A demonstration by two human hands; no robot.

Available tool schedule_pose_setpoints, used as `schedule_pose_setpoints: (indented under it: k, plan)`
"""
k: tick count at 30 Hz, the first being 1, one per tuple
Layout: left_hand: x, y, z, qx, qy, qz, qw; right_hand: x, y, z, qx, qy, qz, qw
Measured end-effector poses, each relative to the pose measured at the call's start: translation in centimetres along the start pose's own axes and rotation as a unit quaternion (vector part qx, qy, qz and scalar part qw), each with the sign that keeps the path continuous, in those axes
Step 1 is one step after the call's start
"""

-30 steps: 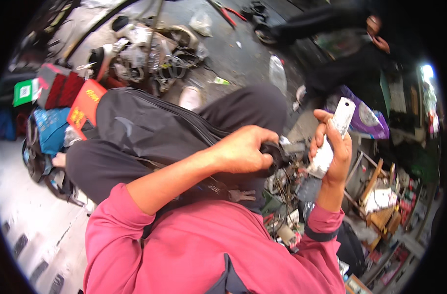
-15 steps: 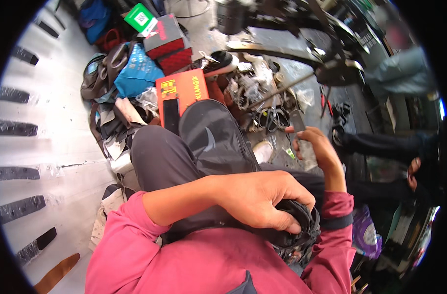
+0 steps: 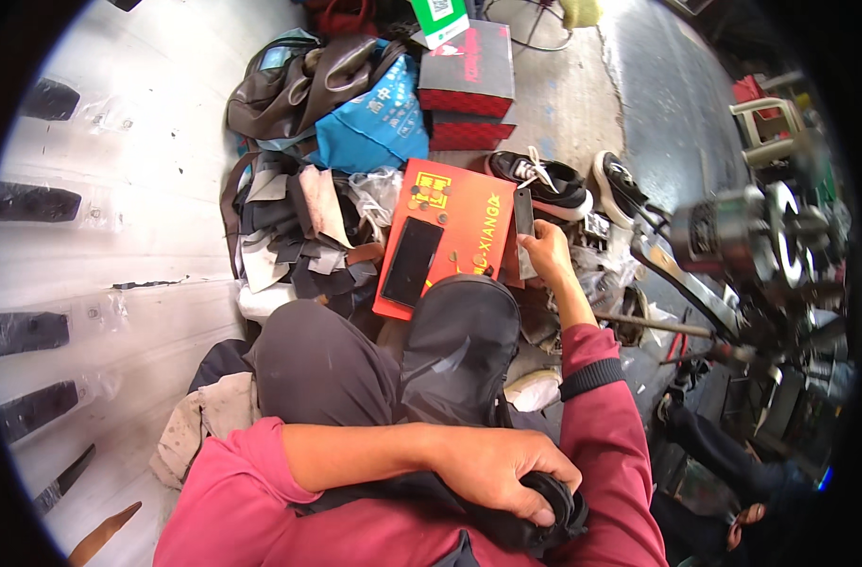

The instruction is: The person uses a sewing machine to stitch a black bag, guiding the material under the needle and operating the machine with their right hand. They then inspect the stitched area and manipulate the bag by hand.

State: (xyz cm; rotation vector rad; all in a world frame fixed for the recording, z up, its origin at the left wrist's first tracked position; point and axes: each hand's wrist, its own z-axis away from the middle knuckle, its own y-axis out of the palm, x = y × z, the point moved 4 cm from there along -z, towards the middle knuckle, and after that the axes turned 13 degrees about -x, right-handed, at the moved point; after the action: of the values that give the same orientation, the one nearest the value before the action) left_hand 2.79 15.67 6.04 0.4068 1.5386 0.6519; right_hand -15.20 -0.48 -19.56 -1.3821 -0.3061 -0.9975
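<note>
Across my lap lies a black zippered bag [image 3: 459,350]. My left hand [image 3: 506,472] is low at the centre, its fingers closed on a black zipped end [image 3: 558,510] of the bag. My right hand [image 3: 549,250] reaches forward and grips a narrow, flat metal piece [image 3: 523,213] along the right edge of an orange box [image 3: 478,213]. A black phone [image 3: 412,260] and several coins [image 3: 432,198] lie on that box. The lower part of the metal piece is partly hidden by my fingers.
Blue bag [image 3: 365,123], grey-red boxes [image 3: 464,71] and fabric scraps [image 3: 322,213] are piled ahead. Black sneakers [image 3: 554,189] sit behind the orange box. A metal machine [image 3: 733,241] stands right. Another person's leg [image 3: 709,449] is lower right. Dark strips [image 3: 29,331] line the pale left surface.
The view has swung leftward. My right hand has moved forward with the metal piece to the orange box's side. My left hand still holds the bag's black end.
</note>
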Motion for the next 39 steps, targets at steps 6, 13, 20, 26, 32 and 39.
schedule_pose_setpoints:
  k: [6, 13, 20, 26, 32, 39]
  plan:
    - [-1.0, -2.6, -0.1, -0.030, -0.002, 0.002, 1.000, 0.5, 4.9, -2.0, -0.029, 0.025, -0.061, 0.997]
    - [-0.7, -1.9, -1.1, -0.058, 0.028, -0.025, 0.998, 3.5, -5.4, 9.3, -0.012, -0.015, -0.294, 0.955]
    - [-0.1, -0.1, -2.2, -0.154, 0.059, -0.079, 0.983, 5.4, -17.5, 28.8, 0.044, 0.091, -0.471, 0.876]
    - [1.1, 5.7, -3.3, -0.010, -0.012, -0.221, 0.975, 2.6, -19.3, 40.2, 0.041, 0.130, -0.600, 0.788]
    - [2.7, 12.2, -4.1, 0.081, 0.038, -0.334, 0.938, 0.7, -18.1, 47.6, 0.025, 0.168, -0.607, 0.777]
    - [0.8, 15.5, 1.5, -0.137, 0.303, -0.485, 0.809, 3.0, -17.2, 49.4, 0.023, 0.052, -0.623, 0.780]
